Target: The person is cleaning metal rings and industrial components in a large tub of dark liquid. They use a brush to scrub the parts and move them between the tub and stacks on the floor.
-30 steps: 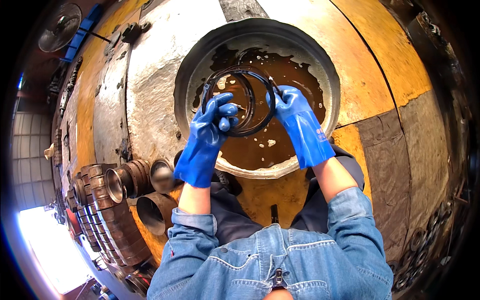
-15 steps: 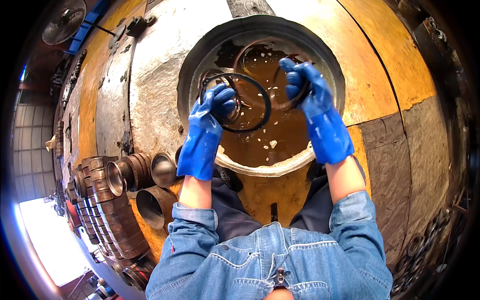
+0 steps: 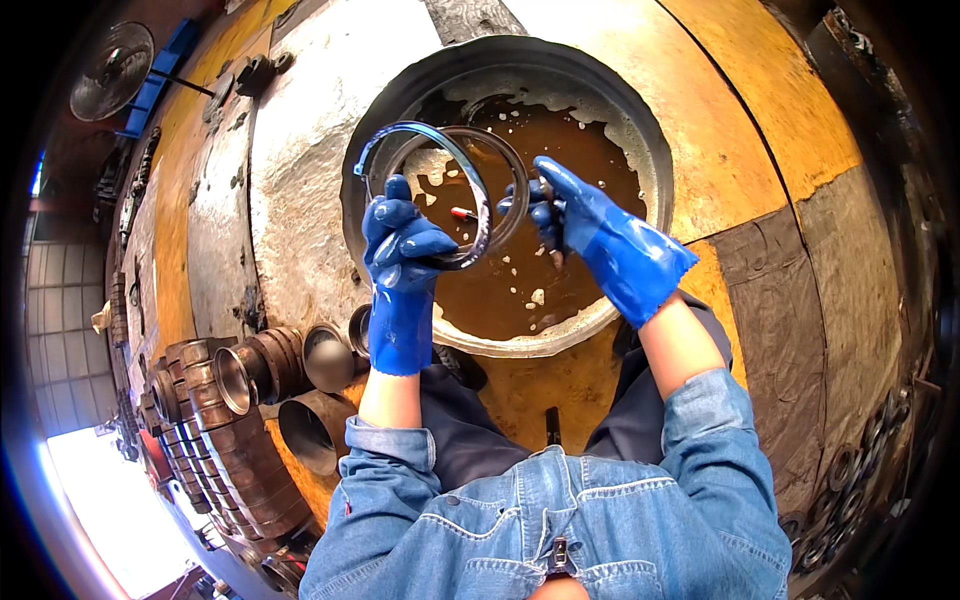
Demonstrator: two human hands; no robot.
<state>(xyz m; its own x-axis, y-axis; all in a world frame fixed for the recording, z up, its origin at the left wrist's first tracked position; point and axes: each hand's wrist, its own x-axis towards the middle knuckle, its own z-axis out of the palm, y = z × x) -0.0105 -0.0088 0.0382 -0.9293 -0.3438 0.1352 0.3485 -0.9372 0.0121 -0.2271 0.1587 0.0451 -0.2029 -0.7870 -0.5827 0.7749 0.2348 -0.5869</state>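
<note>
Both my hands wear long blue rubber gloves over a wide basin of brown, foamy liquid. My left hand is closed around thin wet rings, raised upright above the left part of the basin. The nearer ring shines blue and black, with what looks like an end or gap at its upper left. Behind it is a dark brown ring. My right hand is curled at the right side of the brown ring, its fingertips reaching to the rim. A small red-tipped thing shows through the rings, too small to name.
Rusty metal cylinders and stacked ribbed metal parts stand at my left. The basin sits between my knees on stained floor plates. Several dark rings lie at the far right. A round fan-like thing is at the upper left.
My left hand has turned, raising the rings upright. My right hand has moved left and down, bringing its ring beside the one in my left hand.
</note>
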